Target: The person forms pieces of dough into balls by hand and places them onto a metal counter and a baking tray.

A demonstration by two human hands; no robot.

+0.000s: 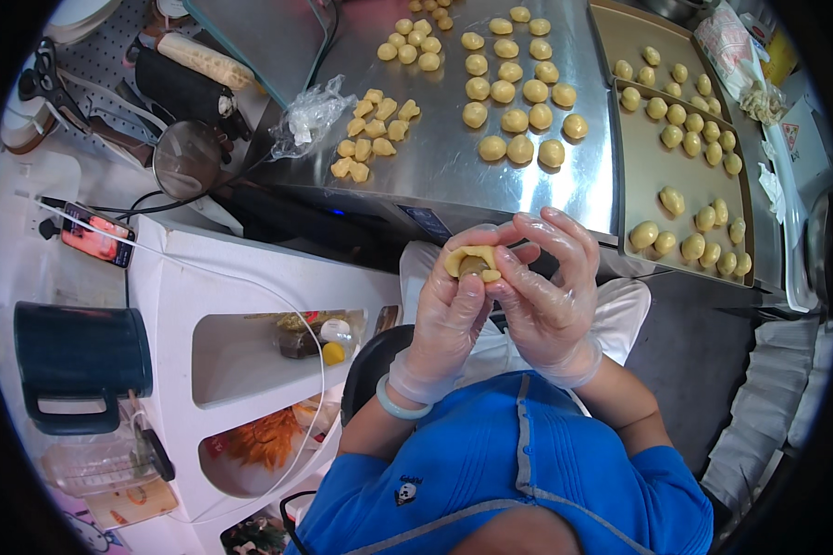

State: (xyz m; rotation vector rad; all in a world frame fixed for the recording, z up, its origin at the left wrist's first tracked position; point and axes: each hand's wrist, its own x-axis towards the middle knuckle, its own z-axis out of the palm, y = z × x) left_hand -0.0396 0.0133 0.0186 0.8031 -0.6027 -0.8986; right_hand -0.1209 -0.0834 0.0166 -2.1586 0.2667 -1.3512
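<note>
Both hands wear clear plastic gloves and meet in front of the chest. A piece of yellow dough [470, 254], wrapped partly around a darker ball of filling [473, 266], sits between them. My left hand [448, 298] holds it with the thumb near the filling. My right hand [552, 284] pinches the dough's other edge, its upper fingers raised and curved. On the steel worktop [444, 152] beyond stand rows of smooth dough balls [520, 149], a cluster of smaller balls [407, 54] and irregular dough pieces [375, 127].
Two gold baking trays [628, 201] with rounded dough pieces lie at the right. Crumpled plastic film [312, 118], a round sieve [187, 159] and black scissors [52, 83] are at the upper left. A white shelf unit [173, 298] and a dark green pitcher [80, 354] stand at the left.
</note>
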